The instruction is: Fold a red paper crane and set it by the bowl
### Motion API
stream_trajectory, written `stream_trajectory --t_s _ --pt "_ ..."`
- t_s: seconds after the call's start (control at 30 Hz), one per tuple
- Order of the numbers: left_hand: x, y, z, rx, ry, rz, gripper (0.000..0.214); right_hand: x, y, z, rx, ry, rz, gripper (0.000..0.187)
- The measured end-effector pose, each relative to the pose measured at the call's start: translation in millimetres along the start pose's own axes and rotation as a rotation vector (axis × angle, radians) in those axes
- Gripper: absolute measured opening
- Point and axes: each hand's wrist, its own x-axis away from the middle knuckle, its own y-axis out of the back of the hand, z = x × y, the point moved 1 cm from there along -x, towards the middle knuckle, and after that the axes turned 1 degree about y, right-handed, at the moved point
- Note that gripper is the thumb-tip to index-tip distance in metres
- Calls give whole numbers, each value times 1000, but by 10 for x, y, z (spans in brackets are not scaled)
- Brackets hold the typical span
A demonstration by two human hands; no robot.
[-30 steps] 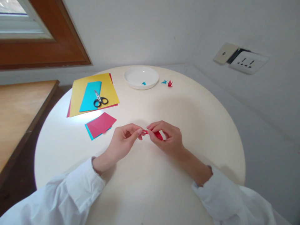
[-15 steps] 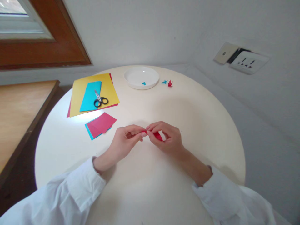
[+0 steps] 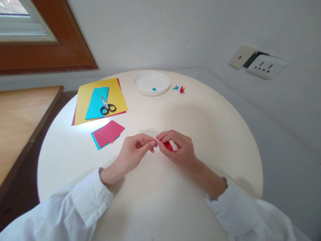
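Note:
A small folded piece of red paper (image 3: 169,145) is held between both hands above the middle of the round table. My left hand (image 3: 136,149) pinches its left tip between thumb and fingers. My right hand (image 3: 178,145) grips the paper from the other side, thumb and forefinger closed near the left hand's fingertips. Most of the fold is hidden by the fingers. Left of my left hand lie red paper pieces (image 3: 109,133) over blue paper (image 3: 96,142).
Scissors (image 3: 106,106) rest on folded blue paper (image 3: 96,100) atop yellow paper (image 3: 84,103). A white dish (image 3: 150,82) holds a blue scrap (image 3: 154,89). Right of it are small blue (image 3: 176,87) and red paper cranes (image 3: 182,89). A wooden surface (image 3: 25,117) adjoins the white table (image 3: 213,134).
My right hand has shifted very slightly, and a little less of the red paper's right end shows. Both hands keep their pinch; everything else is still.

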Motion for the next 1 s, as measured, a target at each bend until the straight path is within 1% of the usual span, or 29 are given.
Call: stream_trajectory --t_s 0.1,0.23,0.33,0.63,0.8,1.0 --pt "3 -2 12 24 18 21 15 5 1 -8 3 1 0 19" --pt "4 -10 25 68 56 85 16 17 3 -21 7 1 -4 18" --pt "4 -16 16 101 69 97 15 21 1 -23 8 6 2 17" --pt "7 -5 4 83 27 -10 13 -17 11 4 96 41 3 12" --pt "5 6 30 64 -3 -49 13 -10 5 -21 113 10 5 9" --pt "1 5 5 55 -35 -76 15 -1 -9 -43 118 -10 5 8"
